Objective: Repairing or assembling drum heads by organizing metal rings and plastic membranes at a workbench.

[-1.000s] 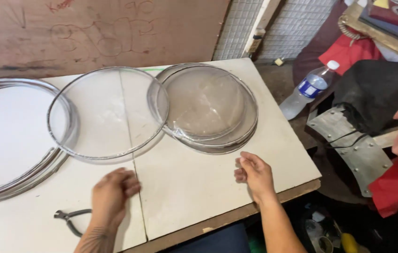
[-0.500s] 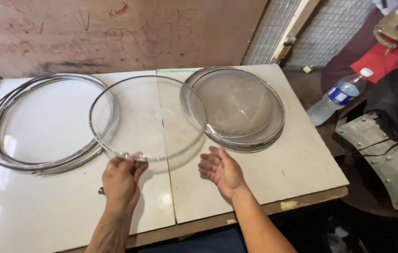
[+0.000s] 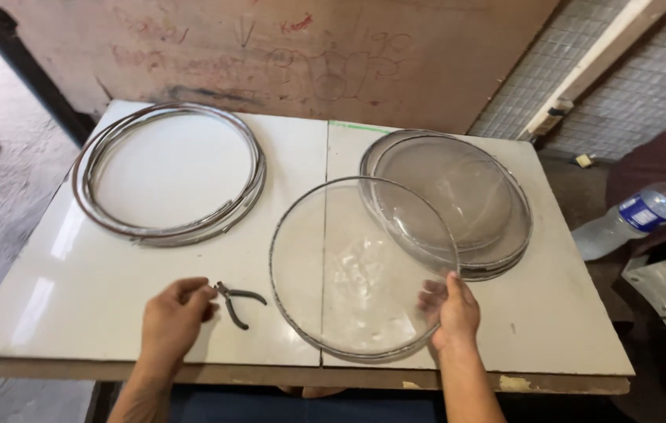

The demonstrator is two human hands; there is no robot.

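The right hand (image 3: 450,313) grips the near-right rim of a round, clear mesh-like disc (image 3: 360,270) edged by a thin metal ring, fingers curled over the edge and thumb on top; the disc sits tilted at the near middle of the white table (image 3: 114,290), its far-right edge overlapping a stack of similar domed, translucent discs (image 3: 466,196) with grey metal rims. The left hand (image 3: 172,317) lies on the table with fingers loosely bent, its fingertips touching the head of a pair of small dark metal pliers (image 3: 237,300), whose two curved handles splay open toward the disc; whether the fingers actually pinch the tool cannot be told. On the far-left part of the table lies a bundle of thin, shiny metal hoops (image 3: 168,168), several rings nested unevenly inside one another. The tabletop is smooth and glossy, made of two panels with a seam down the middle and a chipped wooden front edge. Beyond the right edge, a clear plastic bottle (image 3: 631,219) with a blue label lies lower down
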